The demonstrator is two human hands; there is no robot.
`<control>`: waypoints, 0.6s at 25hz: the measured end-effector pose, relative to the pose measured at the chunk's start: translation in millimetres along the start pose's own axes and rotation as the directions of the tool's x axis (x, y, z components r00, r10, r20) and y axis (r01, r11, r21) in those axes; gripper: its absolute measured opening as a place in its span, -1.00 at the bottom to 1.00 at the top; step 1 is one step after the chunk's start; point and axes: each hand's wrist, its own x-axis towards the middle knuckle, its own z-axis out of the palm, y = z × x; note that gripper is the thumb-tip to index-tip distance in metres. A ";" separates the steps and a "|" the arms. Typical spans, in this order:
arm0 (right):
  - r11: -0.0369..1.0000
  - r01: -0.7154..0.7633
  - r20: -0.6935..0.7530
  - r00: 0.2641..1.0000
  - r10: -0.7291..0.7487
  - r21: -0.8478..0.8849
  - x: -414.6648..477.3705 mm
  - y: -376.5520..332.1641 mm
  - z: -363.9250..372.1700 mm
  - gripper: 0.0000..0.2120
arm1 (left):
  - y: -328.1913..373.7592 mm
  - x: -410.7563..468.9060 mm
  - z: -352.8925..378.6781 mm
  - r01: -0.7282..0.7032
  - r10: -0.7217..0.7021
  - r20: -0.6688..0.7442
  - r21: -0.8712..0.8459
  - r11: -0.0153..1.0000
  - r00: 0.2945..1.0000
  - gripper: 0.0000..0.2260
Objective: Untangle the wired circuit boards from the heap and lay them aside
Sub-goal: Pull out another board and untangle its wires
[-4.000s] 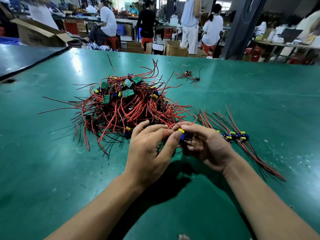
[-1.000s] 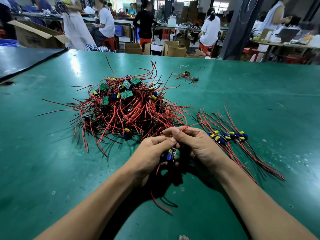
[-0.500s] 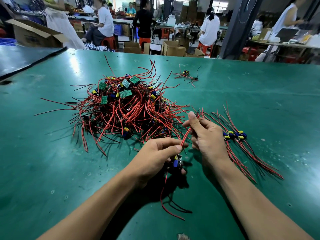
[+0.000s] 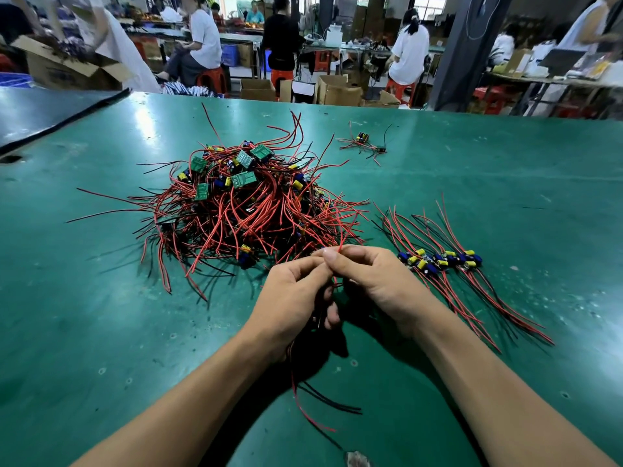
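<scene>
Just before heap (image 4: 246,210): left hand (image 4: 291,299) grips trailing wires (image 4: 305,411); right hand (image 4: 379,281) pinches red wire (image 4: 341,243). Sorted boards (image 4: 438,261) right of heap.

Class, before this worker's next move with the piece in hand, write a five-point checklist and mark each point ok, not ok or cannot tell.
1. Left hand and right hand both pinch the red wire: ok.
2. Its board in view: cannot tell, fingers hide it.
3. Trailing wires lie apart from the heap: ok.
4. Wire's upper end free of the heap: cannot tell.
5. Bare table beside the sorted row: ok.
</scene>
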 end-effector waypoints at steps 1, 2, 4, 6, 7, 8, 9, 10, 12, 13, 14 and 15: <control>1.000 0.013 -0.020 1.000 -0.013 -0.003 0.5 0.2 -0.4 -0.74 | 1.2 -0.7 -1.1 0.001 -0.001 0.000 0.005 1.000 1.000 -0.79; 0.999 0.037 -0.057 0.998 -0.038 -0.017 1.3 1.0 -1.6 -0.77 | 2.3 -1.6 -1.9 0.005 -0.005 0.005 0.007 1.000 1.000 -0.82; 0.991 0.080 -0.151 0.984 -0.095 -0.105 3.4 2.7 -3.7 -0.78 | 3.1 -2.7 -2.2 0.013 -0.013 0.029 -0.001 1.000 1.000 -0.84; 0.974 0.118 -0.244 0.956 -0.164 -0.194 6.0 5.1 -5.7 -0.77 | 2.6 -2.8 -2.1 0.016 -0.017 0.049 0.005 1.000 0.999 -0.85; 0.959 0.140 -0.302 0.929 -0.213 -0.246 8.1 6.1 -7.9 -0.75 | 2.6 -2.7 -1.8 0.015 -0.016 0.058 0.015 1.000 0.998 -0.85; 0.936 0.159 -0.361 0.892 -0.272 -0.314 10.7 6.6 -10.7 -0.72 | 2.8 -3.1 -1.2 0.012 -0.014 0.069 0.026 1.000 0.998 -0.85; 0.914 0.169 -0.407 0.855 -0.322 -0.368 13.1 6.5 -12.4 -0.70 | 2.8 -3.2 -0.5 0.009 -0.012 0.080 0.036 0.999 0.997 -0.85; 0.904 0.178 -0.440 0.826 -0.352 -0.389 14.9 6.2 -13.2 -0.69 | 3.1 -3.4 -0.3 0.009 -0.013 0.089 0.044 0.999 0.996 -0.84; 0.924 0.200 -0.501 0.792 -0.349 -0.327 17.8 5.8 -13.0 -0.67 | 3.0 -2.8 -0.5 0.009 -0.016 0.108 0.062 0.998 0.994 -0.84; 0.944 0.209 -0.536 0.782 -0.317 -0.254 18.7 5.6 -12.6 -0.68 | 2.5 -2.7 -0.3 0.003 -0.013 0.122 0.078 0.997 0.992 -0.85; 0.962 0.212 -0.565 0.779 -0.273 -0.173 19.5 4.3 -12.5 -0.70 | 2.2 -2.9 -0.1 -0.008 -0.005 0.136 0.097 0.995 0.991 -0.85; 0.974 0.206 -0.579 0.784 -0.223 -0.096 20.1 2.7 -11.9 -0.73 | 1.9 -3.4 0.1 -0.024 0.006 0.149 0.118 0.993 0.989 -0.85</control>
